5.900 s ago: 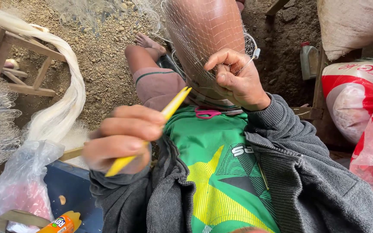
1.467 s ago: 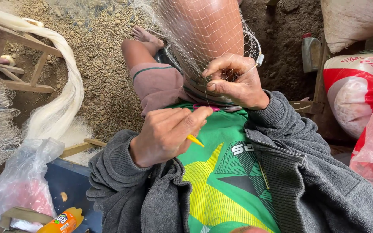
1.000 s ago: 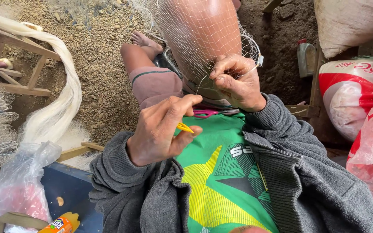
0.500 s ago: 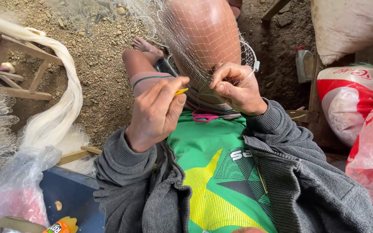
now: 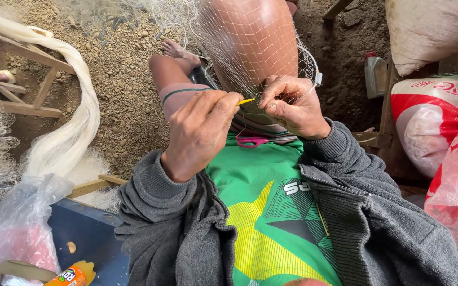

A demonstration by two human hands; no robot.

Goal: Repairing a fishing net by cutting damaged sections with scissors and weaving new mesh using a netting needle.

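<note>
Both hands pinch: a yellow needle (image 5: 246,100) by the left hand (image 5: 197,132), netting (image 5: 250,47) by the right hand (image 5: 292,106). Something pink is held in the clear bag (image 5: 19,233), hard to make out.

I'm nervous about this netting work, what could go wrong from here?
The pointed yellow netting needle in the left hand aims at the right hand pinching the fine white mesh net, so it might prick a finger. The thin mesh, stretched over the knee, could also snag or tear.

Left hand (image 5: 200,132) pinching a yellow needle (image 5: 246,101), right hand (image 5: 292,106) on white netting (image 5: 250,47) — both over a bare knee (image 5: 255,37)
</note>
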